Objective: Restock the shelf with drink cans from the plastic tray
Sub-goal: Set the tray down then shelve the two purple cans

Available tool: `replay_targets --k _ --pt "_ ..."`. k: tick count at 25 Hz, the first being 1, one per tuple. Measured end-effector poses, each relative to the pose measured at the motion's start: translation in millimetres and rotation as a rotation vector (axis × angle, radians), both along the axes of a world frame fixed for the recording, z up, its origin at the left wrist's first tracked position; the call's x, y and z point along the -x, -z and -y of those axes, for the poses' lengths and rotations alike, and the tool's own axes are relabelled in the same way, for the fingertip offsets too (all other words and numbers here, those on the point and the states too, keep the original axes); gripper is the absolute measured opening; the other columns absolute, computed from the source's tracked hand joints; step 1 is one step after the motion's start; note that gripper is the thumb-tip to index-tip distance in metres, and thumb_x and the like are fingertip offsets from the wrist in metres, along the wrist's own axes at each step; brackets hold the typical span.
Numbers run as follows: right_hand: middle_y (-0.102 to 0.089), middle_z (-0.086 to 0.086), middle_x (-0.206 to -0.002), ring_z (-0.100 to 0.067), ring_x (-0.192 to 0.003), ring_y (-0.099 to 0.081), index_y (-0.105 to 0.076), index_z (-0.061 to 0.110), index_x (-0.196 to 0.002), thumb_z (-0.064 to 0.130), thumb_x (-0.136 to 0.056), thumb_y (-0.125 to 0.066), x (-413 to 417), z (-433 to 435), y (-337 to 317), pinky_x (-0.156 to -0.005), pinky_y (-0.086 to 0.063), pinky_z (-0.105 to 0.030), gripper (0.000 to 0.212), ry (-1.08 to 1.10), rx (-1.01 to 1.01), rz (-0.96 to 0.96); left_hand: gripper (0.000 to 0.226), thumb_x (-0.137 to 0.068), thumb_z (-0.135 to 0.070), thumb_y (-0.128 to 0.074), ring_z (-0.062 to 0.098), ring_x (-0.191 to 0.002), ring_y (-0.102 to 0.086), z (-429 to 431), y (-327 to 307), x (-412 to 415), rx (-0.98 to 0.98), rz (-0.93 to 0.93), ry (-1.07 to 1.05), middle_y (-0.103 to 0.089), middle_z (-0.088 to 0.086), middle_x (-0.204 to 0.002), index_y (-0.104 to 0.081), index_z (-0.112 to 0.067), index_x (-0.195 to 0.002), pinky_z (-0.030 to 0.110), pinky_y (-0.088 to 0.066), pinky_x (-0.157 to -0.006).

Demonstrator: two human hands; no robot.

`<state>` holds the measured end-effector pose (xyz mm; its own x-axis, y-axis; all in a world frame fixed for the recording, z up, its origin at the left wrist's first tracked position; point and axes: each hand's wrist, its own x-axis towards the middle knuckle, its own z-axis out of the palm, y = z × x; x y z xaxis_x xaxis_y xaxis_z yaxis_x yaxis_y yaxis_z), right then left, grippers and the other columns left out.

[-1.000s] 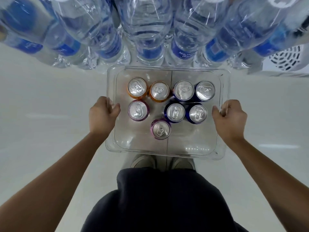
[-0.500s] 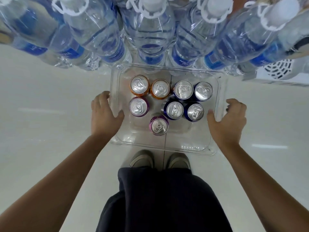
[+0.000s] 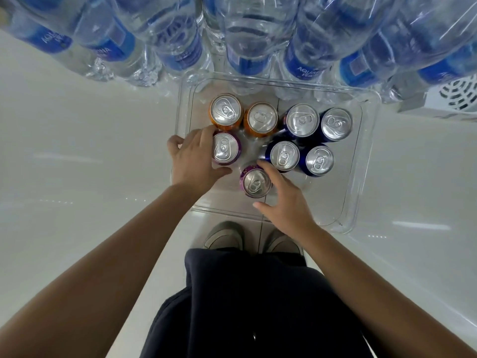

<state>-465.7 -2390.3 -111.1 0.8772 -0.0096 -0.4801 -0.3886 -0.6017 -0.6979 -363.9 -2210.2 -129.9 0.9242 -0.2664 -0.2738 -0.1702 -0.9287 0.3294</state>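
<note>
A clear plastic tray (image 3: 361,177) lies on the pale floor in front of my feet. Standing in it are two orange cans (image 3: 226,112), several blue cans (image 3: 302,120) and two purple cans. My left hand (image 3: 191,161) wraps around the farther purple can (image 3: 224,148), fingers on its far side and thumb on its near side. Around the nearer purple can (image 3: 255,182), my right hand (image 3: 286,205) closes with the index finger along its right side and the thumb just below it. No shelf is in view.
Shrink-wrapped packs of large water bottles (image 3: 247,34) with blue labels stand just behind the tray. A white vented box (image 3: 456,96) sits at the far right. My shoes (image 3: 224,235) are right behind the tray's near edge.
Both hands have let go of the tray's sides and moved inward over the cans. The left now holds the farther purple can, the right the nearer one. The tray rests on the floor.
</note>
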Motion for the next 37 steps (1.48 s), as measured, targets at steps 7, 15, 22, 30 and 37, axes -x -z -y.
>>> replay_targets --k 7,15,22,30,37 --pt "-0.071 -0.006 -0.103 -0.03 -0.093 -0.066 -0.048 0.025 -0.124 0.028 -0.061 -0.085 -5 -13 7 -0.072 -0.057 -0.038 0.074 0.042 0.246 0.097 0.068 -0.063 -0.057 -0.075 0.026 -0.105 -0.061 2 2 6 0.104 0.119 -0.042 -0.07 0.004 -0.108 -0.051 -0.021 -0.115 0.035 -0.018 -0.093" --pt "-0.064 0.01 -0.102 0.004 -0.092 -0.059 -0.056 0.016 -0.12 0.018 -0.053 -0.091 -6 13 -110 -0.084 -0.047 -0.01 0.075 0.184 -0.164 0.054 0.08 -0.058 -0.035 -0.086 0.006 -0.105 -0.058 -9 -123 19 0.645 -0.06 -0.196 -0.058 -0.02 -0.113 -0.047 -0.02 -0.126 0.018 -0.045 -0.092" --pt "-0.073 0.013 -0.078 -0.006 -0.078 -0.068 -0.065 0.019 -0.099 -0.005 -0.058 -0.074 -57 56 -334 -0.069 -0.054 -0.02 0.049 0.394 -0.766 0.07 0.069 -0.054 -0.025 -0.086 0.009 -0.101 -0.06 9 -332 -3 1.045 -0.237 -0.331 -0.062 -0.01 -0.106 -0.048 -0.026 -0.112 0.031 -0.048 -0.094" --pt "-0.072 0.003 -0.073 -0.016 -0.073 -0.068 -0.073 0.017 -0.078 0.024 -0.057 -0.082 -108 56 -587 -0.071 -0.056 -0.031 0.024 0.545 -1.022 0.246 0.058 -0.066 -0.027 -0.071 0.016 -0.084 -0.067 33 -579 -49 1.364 -0.338 -0.392 -0.069 0.0 -0.093 -0.058 -0.012 -0.12 0.027 -0.055 -0.069" --pt "-0.077 -0.001 -0.078 -0.016 -0.07 -0.072 -0.078 0.019 -0.078 0.033 -0.062 -0.079 -145 47 -766 -0.068 -0.061 -0.035 0.022 0.466 -1.136 0.323 0.058 -0.063 -0.032 -0.075 0.016 -0.078 -0.068 46 -770 -81 1.535 -0.217 -0.33 -0.071 -0.001 -0.092 -0.058 -0.019 -0.117 0.033 -0.056 -0.069"
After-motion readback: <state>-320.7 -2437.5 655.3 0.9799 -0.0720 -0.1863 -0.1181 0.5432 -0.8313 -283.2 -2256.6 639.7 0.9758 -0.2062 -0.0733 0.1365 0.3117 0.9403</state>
